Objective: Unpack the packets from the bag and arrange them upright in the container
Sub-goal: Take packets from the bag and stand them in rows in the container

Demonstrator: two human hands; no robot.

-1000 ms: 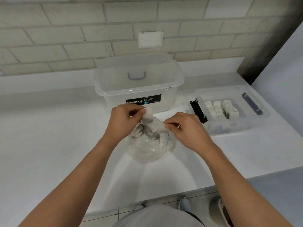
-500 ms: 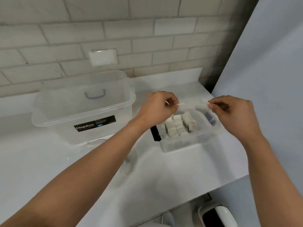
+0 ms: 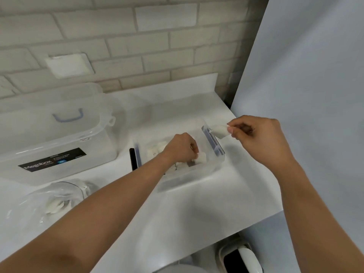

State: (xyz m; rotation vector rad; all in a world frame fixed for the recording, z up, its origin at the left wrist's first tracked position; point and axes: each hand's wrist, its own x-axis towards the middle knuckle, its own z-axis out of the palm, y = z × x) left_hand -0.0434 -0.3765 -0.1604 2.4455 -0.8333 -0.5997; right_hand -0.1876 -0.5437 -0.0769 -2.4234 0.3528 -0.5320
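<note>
Placing looks to be the step in hand: the left hand (image 3: 182, 147) is down inside the small clear container (image 3: 197, 177), fingers curled, pinching a white packet (image 3: 201, 157) at its fingertips, with the stacked packets (image 3: 157, 149) showing just behind its knuckles. Whether that packet has touched the container floor I cannot tell, it's too blurred. The right hand (image 3: 260, 138) hovers above the container's far corner, apart from the left hand, thumb and fingers nipped on a second packet (image 3: 219, 130) whose free end points back toward the left hand. Out beside the left forearm the bag (image 3: 49, 203) lies slack on the desk (image 3: 197, 217), loose packets (image 3: 57, 205) visible through the plastic, so I'd call this partway through, with more trips to come. Beyond that forearm sits the big Megabox tub (image 3: 59, 138), not in play. Next move, as I read it: the left hand needs to stand its packet on edge, snug against the ones already in, and release gently so nothing tips; then the right hand has to drop in just beside it, turning its packet from slanted to upright on the way down
</note>
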